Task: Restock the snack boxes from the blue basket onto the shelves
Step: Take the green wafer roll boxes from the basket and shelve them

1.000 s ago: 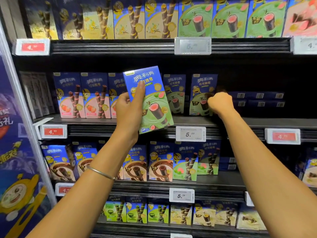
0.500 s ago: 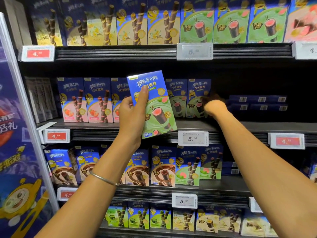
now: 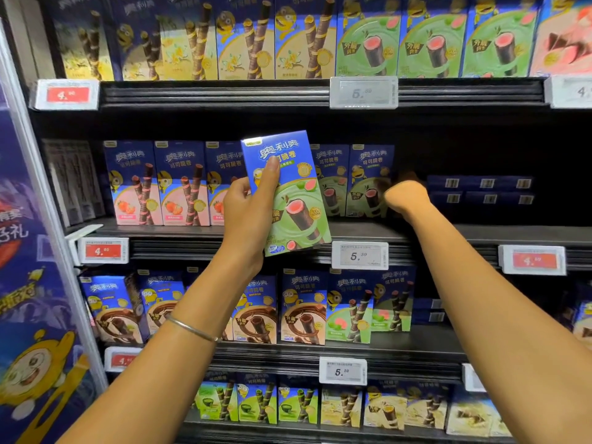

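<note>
Since a second ago the right hand (image 3: 405,197) has slid right of two green shelved boxes (image 3: 368,165) on the middle shelf (image 3: 496,233), fingers hidden, so its grip cannot be told. Left hand (image 3: 250,216) grips one green snack box (image 3: 298,213), tilted, above the "5.39" price tag (image 3: 359,255).

a single wide-angle view from a camera worn on the person's head. it faces forward at the shelves (image 3: 224,91), close up, with the lower rows seen from above. both forearms (image 3: 179,363) enter from the bottom corners; the left hand (image 3: 248,213) and its snack box (image 3: 294,200) sit near frame centre, the right hand (image 3: 405,195) beside them.
</note>
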Tool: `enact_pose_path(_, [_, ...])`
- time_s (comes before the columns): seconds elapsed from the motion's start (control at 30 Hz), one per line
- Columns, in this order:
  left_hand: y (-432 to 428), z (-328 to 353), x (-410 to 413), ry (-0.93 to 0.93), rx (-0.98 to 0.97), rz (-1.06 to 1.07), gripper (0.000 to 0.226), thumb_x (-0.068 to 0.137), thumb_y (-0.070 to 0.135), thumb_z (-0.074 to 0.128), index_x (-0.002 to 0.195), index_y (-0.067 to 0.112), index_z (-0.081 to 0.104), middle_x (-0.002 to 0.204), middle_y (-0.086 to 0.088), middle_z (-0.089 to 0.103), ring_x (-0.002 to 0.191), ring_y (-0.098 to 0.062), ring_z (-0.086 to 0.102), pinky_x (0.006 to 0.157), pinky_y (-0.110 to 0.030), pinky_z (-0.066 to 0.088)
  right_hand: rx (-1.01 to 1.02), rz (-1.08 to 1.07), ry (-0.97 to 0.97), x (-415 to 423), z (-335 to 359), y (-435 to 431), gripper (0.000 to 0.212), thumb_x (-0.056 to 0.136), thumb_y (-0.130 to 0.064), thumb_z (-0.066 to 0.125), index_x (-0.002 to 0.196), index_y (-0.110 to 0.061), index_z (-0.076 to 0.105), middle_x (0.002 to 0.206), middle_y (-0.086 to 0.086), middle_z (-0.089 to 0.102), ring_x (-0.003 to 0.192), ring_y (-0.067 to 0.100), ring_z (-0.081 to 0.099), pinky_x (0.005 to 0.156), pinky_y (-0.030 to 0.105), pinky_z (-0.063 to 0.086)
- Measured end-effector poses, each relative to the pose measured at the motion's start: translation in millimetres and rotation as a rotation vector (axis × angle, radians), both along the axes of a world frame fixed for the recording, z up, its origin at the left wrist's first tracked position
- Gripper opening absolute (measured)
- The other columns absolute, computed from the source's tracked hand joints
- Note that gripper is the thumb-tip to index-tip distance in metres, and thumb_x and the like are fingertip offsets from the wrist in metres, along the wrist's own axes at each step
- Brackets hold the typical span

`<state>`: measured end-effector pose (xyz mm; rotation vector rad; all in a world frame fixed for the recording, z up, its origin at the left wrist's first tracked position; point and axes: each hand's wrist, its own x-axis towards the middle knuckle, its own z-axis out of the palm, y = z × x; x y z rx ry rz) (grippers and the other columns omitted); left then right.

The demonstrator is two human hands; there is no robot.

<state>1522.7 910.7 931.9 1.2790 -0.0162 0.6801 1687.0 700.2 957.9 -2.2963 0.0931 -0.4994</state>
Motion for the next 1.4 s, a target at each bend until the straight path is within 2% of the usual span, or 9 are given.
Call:
enact_pose_path(0.2, [-5.6,-2.1,5.5,0.006,0.001,-0.018,0.056,0.101,0.048,0.066,0.134,0.003,0.061,0.107,-0.005,0.083,0.090,-0.020,0.081,0.068,-0.032,0.067,0.244,0.019,-0.343,-42.0,-7.1,7.5,0.038,0.096,-0.033,0.063,0.121,-0.007,0.052,0.126,0.013,0.058,0.104,0.026,0.057,0.082,0.036,0.048])
enact_pose_path(0.27, [-9.1,-3.5,6.9,0.004,-0.009,-0.027,0.054,0.101,0.047,0.066,0.133,0.004,0.061,0.103,-0.003,0.083,0.086,-0.018,0.081,0.062,-0.028,0.064,0.340,0.178,-0.443,-63.9,-11.1,14.5,0.036,0.095,-0.045,0.063,0.116,-0.017,0.056,0.117,0.004,0.063,0.102,0.019,0.062,0.081,0.035,0.052])
enact_pose_path(0.43, [-19.6,-5.7,11.6,-0.013,-0.012,-0.071,0.055,0.098,0.047,0.071,0.133,0.005,0.060,0.107,-0.006,0.082,0.089,-0.021,0.082,0.066,-0.031,0.065,0.412,0.743,-0.127,-106.8,-16.6,33.3,0.039,0.089,-0.055,0.070,0.114,-0.026,0.065,0.111,-0.003,0.074,0.096,0.011,0.074,0.075,0.035,0.062])
enact_pose_path(0.63, [-26.9,-3.8,15.3,-0.032,0.010,-0.085,0.065,0.099,0.058,0.061,0.131,0.002,0.059,0.117,-0.013,0.079,0.100,-0.029,0.079,0.087,-0.046,0.065,0.496,0.788,-0.107,-116.5,-22.0,32.2,0.033,0.089,-0.032,0.077,0.116,-0.018,0.067,0.105,-0.002,0.078,0.091,0.014,0.077,0.063,0.030,0.062])
enact_pose_path(0.73, [-27.8,-4.1,15.6,-0.026,0.020,-0.112,0.067,0.105,0.063,0.044,0.135,0.005,0.057,0.120,-0.014,0.077,0.107,-0.033,0.077,0.099,-0.058,0.060,0.491,0.777,-0.116,-116.9,-20.1,25.3,0.028,0.091,-0.028,0.075,0.115,-0.015,0.068,0.107,-0.001,0.077,0.092,0.015,0.077,0.063,0.029,0.062])
enact_pose_path(0.9, [-25.8,-4.6,20.4,-0.026,0.070,0.038,0.028,0.113,0.042,0.045,0.105,0.019,0.059,0.128,-0.019,0.070,0.121,-0.038,0.068,0.106,-0.061,0.052,0.514,0.718,-0.135,-112.7,-17.3,5.4,0.028,0.092,-0.028,0.074,0.116,-0.015,0.068,0.108,0.001,0.077,0.094,0.017,0.077,0.067,0.037,0.064])
enact_pose_path(1.07, [-18.0,-0.5,24.6,-0.082,0.072,0.100,0.025,0.114,0.038,0.045,0.100,0.022,0.057,0.111,-0.008,0.075,0.099,-0.020,0.076,0.086,-0.042,0.061,0.587,0.597,-0.216,-97.3,-19.8,-32.4,0.027,0.095,-0.027,0.071,0.119,-0.016,0.068,0.110,0.000,0.077,0.096,0.016,0.076,0.068,0.037,0.063])
enact_pose_path(1.27, [-16.0,6.1,25.4,-0.104,0.010,0.112,0.025,0.114,0.039,0.045,0.100,0.021,0.056,0.122,-0.017,0.074,0.114,-0.034,0.072,0.097,-0.053,0.059,0.547,0.243,-0.341,-55.8,-23.9,-68.6,0.039,0.091,-0.014,0.074,0.127,-0.016,0.057,0.107,0.010,0.074,0.097,0.022,0.073,0.083,0.049,0.061])
enact_pose_path(1.4, [-19.7,7.0,31.6,-0.113,0.018,0.084,0.027,0.114,0.039,0.045,0.103,0.018,0.056,0.110,-0.007,0.075,0.099,-0.019,0.077,0.081,-0.036,0.063,0.432,0.090,-0.395,-32.9,-22.3,-74.7,0.047,0.086,-0.015,0.076,0.130,-0.015,0.059,0.122,0.008,0.070,0.110,0.023,0.066,0.089,0.035,0.052])
